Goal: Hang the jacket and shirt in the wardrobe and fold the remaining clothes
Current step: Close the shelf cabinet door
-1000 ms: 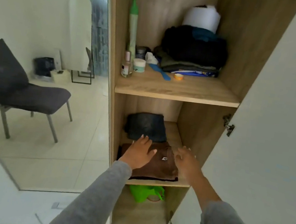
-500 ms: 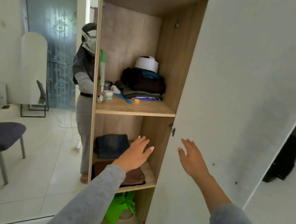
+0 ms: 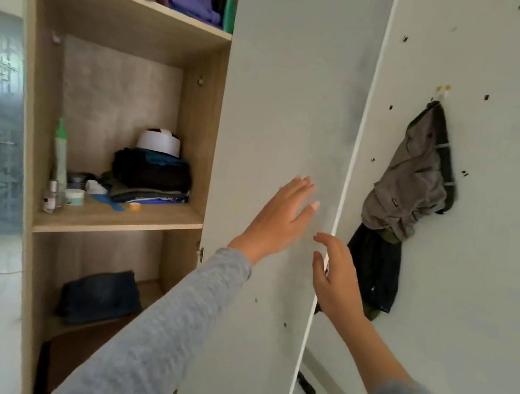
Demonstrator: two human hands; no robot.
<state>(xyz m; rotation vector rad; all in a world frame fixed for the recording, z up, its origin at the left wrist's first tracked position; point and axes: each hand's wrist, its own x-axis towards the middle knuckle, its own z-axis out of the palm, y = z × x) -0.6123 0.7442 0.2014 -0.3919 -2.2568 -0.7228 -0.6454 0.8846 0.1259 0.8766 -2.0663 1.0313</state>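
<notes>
Both hands have come up to the wardrobe door [image 3: 283, 99]. The left hand [image 3: 277, 218] holds its fingers straight and spread over the door's face; the right hand [image 3: 337, 279] curves its fingers loosely at the door's edge.

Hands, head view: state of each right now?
Left hand: open, fingers straight, in front of the white wardrobe door, holding nothing.
Right hand: open, relaxed fingers by that door's edge, holding nothing.

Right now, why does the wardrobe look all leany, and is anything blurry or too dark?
Head view: the wide-angle lens makes the wardrobe side panel and the white door lean instead of standing straight; the light is soft and even, with no glare; the dark folded garment on the lower shelf sits in shadow; the fingertips of the left hand look a little smeared.
</notes>
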